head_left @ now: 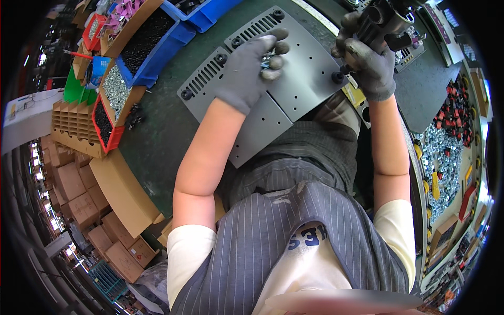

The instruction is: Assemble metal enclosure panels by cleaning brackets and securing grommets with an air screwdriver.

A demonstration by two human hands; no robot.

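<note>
Two grey metal plates (302, 63) with rows of slots, small holes and black round feet lie side by side, overhanging the near edge of the green work surface. Over them, my left hand (244, 71), in a grey glove, has its fingers curled around small shiny screws (268, 62). At the upper right, my right hand (375, 68), gloved too, is closed around a black power driver (375, 23). The driver is beside the plates' right corner, close to a black foot (337, 77). Its tip is hard to make out.
At the left are a blue bin (152, 55) of black parts, a box of silver screws (116, 89) and a red tray (105, 123). A cardboard flap (123, 189) lies nearer. Many loose silver fasteners (443, 168) lie at the right beside red-and-black parts (454, 113).
</note>
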